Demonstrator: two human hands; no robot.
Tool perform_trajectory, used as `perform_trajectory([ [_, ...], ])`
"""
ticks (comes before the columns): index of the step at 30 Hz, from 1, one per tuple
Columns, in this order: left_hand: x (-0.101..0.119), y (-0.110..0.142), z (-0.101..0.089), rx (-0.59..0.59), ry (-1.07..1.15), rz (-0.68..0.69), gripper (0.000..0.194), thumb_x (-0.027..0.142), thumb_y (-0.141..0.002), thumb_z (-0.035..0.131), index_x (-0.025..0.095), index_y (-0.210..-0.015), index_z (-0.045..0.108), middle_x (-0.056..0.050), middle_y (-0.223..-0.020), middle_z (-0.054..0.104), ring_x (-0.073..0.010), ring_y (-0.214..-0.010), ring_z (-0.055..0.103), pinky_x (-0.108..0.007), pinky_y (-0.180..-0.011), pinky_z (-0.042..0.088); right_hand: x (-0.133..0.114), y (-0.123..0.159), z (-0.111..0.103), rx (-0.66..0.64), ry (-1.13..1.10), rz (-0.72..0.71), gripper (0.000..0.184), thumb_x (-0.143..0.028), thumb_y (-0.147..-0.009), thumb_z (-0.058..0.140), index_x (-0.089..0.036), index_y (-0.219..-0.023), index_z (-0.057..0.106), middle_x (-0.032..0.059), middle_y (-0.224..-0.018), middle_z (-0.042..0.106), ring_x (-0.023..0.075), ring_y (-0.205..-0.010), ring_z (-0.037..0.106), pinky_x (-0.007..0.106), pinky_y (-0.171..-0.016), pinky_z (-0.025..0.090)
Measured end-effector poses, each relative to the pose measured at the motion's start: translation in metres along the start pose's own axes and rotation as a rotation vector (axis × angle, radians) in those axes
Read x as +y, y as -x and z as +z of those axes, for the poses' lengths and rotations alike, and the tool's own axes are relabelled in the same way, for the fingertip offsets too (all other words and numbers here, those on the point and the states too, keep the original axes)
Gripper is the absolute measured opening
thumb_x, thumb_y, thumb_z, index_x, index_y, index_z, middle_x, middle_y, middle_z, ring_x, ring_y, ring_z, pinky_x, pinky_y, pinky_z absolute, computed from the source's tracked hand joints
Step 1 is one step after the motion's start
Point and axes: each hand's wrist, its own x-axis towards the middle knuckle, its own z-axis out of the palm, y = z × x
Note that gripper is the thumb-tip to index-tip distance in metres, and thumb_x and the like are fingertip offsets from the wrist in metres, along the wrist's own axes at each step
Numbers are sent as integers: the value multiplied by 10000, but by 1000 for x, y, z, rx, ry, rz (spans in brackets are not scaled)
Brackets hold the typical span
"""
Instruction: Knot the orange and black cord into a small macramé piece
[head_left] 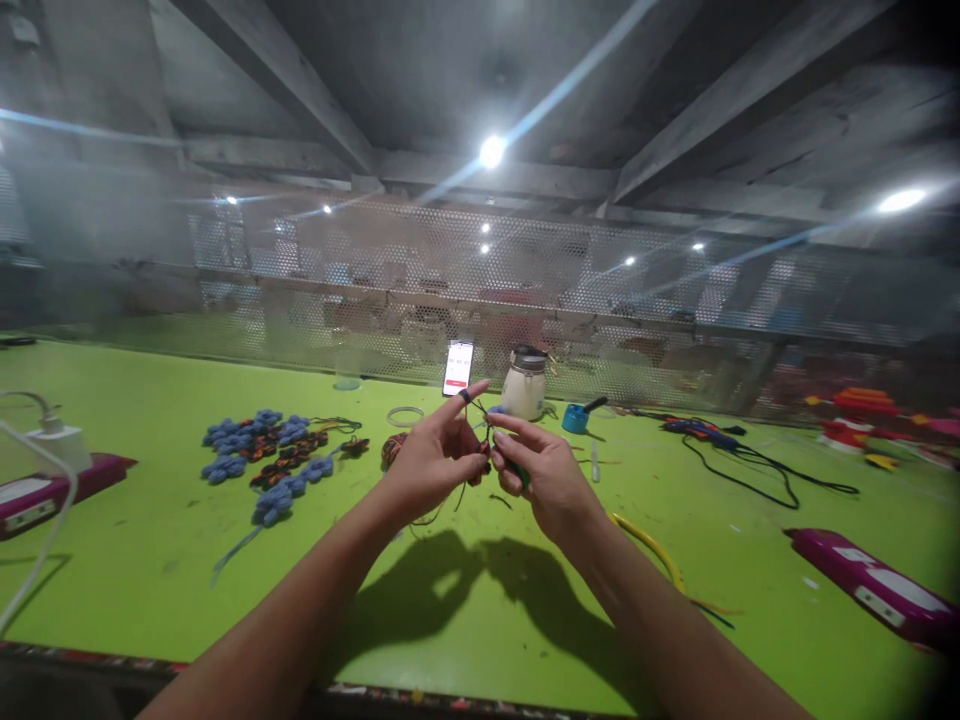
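In the middle of the head view, my left hand [431, 455] pinches a small dark crochet piece [484, 462] between thumb and fingers. Dark yarn runs over its raised index finger, which wears a dark blue band [465, 396]. Close beside it, my right hand [551, 475] is closed on a crochet hook with a green handle [519, 476]; its fingertips meet the work, and the hook's tip is too small to make out. Behind the left wrist, partly hidden, sits a multicoloured yarn ball [390, 450]. Blue and dark orange crochet flowers [274, 500] lie to the left.
A lit phone [457, 368] leans at the back beside a lidded jar [525, 385] and a small blue pot [575, 418]. Purple power strips [874, 585] lie at both sides. Dark cords [705, 435] and a yellow tube [651, 545] are on the right. Perforated mesh [360, 270] closes the far edge.
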Motion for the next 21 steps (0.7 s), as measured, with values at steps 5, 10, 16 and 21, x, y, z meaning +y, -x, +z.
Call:
perform_trajectory([
  [5,5,0,-9,-42,409,-128,716,75,-654,655,204,-1316,414,17,-696,515,-99,-600,500,-215,-518,419,-3,0,-2,-17,151,-192,233,-269,-741,650,-161,-946,675,-28,-532,545,55,-396,400,191,-367,284],
  [10,3,1,-20,-92,633,-158,613,19,-633,615,201,-1214,538,11,-719,500,-82,-611,483,-203,-545,416,-10,1,-7,-91,331,-320,184,-266,-783,618,-163,-919,686,-33,-514,531,51,-365,390,209,-367,295],
  [16,2,1,-25,-106,684,-115,610,15,-609,587,202,-1189,555,-2,-731,501,-94,-620,479,-213,-548,416,-14,2,-14,-127,476,-402,173,-252,-798,608,-180,-931,691,-24,-542,531,58,-390,394,216,-376,315],
  [21,3,1,-26,-102,647,-99,629,24,-603,575,211,-1203,543,-2,-717,500,-89,-585,454,-208,-508,388,-16,2,-17,-127,563,-482,168,-238,-795,609,-191,-928,701,-12,-566,548,71,-417,410,223,-386,340],
])
